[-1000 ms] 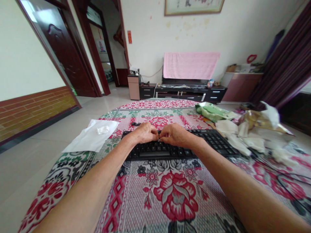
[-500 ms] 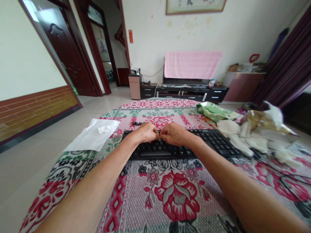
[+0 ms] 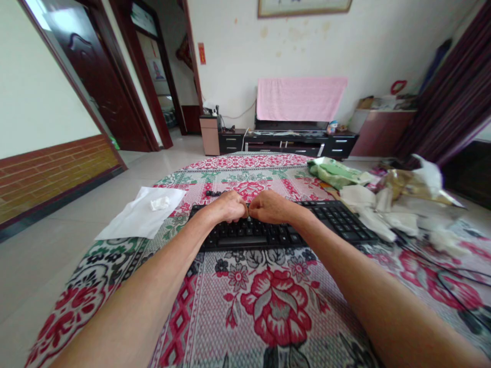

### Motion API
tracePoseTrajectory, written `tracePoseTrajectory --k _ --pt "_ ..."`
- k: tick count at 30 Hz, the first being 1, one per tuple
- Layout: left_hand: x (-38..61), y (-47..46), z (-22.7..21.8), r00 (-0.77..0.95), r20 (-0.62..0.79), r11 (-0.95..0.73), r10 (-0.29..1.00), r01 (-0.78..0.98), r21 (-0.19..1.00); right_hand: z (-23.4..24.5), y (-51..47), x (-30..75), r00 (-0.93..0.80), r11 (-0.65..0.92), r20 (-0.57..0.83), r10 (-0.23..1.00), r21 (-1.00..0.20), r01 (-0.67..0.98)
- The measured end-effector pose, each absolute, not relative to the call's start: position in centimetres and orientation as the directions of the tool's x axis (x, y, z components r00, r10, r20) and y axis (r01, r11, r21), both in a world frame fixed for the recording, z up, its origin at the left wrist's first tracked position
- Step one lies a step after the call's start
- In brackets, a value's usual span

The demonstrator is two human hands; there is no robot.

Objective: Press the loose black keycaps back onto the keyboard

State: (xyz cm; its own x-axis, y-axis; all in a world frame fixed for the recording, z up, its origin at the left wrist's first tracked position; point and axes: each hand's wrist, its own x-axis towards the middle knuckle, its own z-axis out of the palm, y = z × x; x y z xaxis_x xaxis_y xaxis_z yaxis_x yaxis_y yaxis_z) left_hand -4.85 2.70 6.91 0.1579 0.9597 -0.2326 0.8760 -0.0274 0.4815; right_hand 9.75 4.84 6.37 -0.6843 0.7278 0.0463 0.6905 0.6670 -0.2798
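A black computer keyboard (image 3: 245, 240) lies flat on the flowered tablecloth (image 3: 276, 306). Over its upper middle keys, my left hand (image 3: 230, 207) and my right hand (image 3: 270, 207) meet with fingers curled and nearly touching. Both hands are closed at the keys; whatever the fingertips pinch is hidden or too small to make out. Just beyond my left hand, a few small black pieces (image 3: 213, 193), which look like loose keycaps, lie on the cloth.
On the left a white sheet (image 3: 132, 220) carries a crumpled white tissue (image 3: 160, 203). To the right lie a green package (image 3: 337, 173), white cloths or tissues (image 3: 360, 199), a gold-coloured bag (image 3: 406, 184) and a black cable (image 3: 441, 266). A low cabinet (image 3: 284, 145) stands beyond the table.
My hands stay together over the same part of the keyboard, with only slight finger movement. The whole view has shifted a little.
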Motion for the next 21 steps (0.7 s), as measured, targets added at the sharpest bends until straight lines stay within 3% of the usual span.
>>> tracePoseTrajectory --k 4,10,21 --pt "-4.7 2.6 7.1 0.123 -0.256 0.001 0.959 0.899 0.438 6.5 4.8 9.7 -0.681 0.658 0.024 0.732 -0.288 0.696" --pt "-5.0 2.3 6.7 0.119 -0.238 0.026 0.964 0.847 0.531 6.6 4.7 9.7 -0.68 0.665 0.023 0.733 -0.234 0.709" --pt "-5.1 2.9 5.7 0.106 -0.22 0.019 0.97 0.865 0.501 6.0 4.6 9.6 -0.652 0.657 0.091 0.753 -0.172 0.734"
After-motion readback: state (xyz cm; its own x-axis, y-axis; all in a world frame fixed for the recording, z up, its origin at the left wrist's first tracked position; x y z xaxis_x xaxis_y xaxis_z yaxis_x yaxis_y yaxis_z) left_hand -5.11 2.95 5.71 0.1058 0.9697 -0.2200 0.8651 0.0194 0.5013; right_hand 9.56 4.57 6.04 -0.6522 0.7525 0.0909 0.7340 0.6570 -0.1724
